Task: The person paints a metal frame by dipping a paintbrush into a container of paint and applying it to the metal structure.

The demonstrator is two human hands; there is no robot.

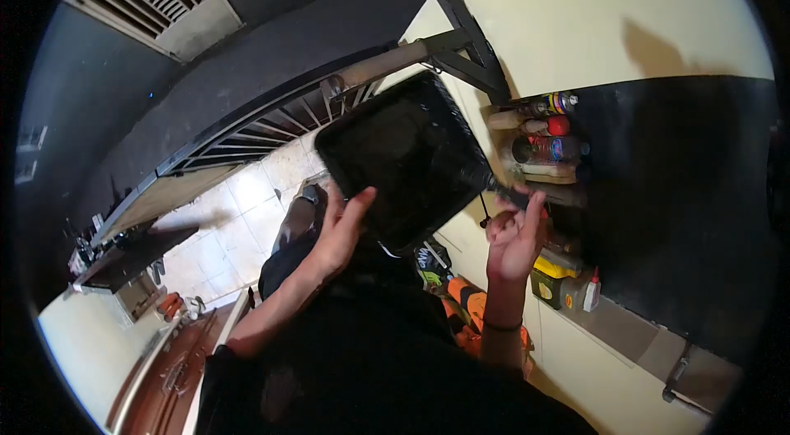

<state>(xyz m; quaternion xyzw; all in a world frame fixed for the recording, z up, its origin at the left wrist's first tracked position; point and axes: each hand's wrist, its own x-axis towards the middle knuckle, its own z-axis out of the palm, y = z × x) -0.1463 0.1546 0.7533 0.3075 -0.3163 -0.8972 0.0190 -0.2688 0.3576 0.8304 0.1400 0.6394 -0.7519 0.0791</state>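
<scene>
My left hand (pixel 339 233) grips the near left edge of a black, square, shallow tray (pixel 387 147), thumb over the rim. The tray is tilted in front of my body, and its dark inside shows little detail. In my right hand (pixel 514 241) is the handle of a black brush (pixel 499 187), with the index finger stretched along it. Its dark head overlaps the right part of the tray and blends into it.
Right of the tray, a ledge holds several bottles (pixel 555 148), a yellow-topped container (pixel 553 266) and a small white bottle (pixel 592 293). A metal railing (pixel 271 126) runs behind on the left, above a tiled floor (pixel 222 233). Orange cloth (pixel 467 303) lies below.
</scene>
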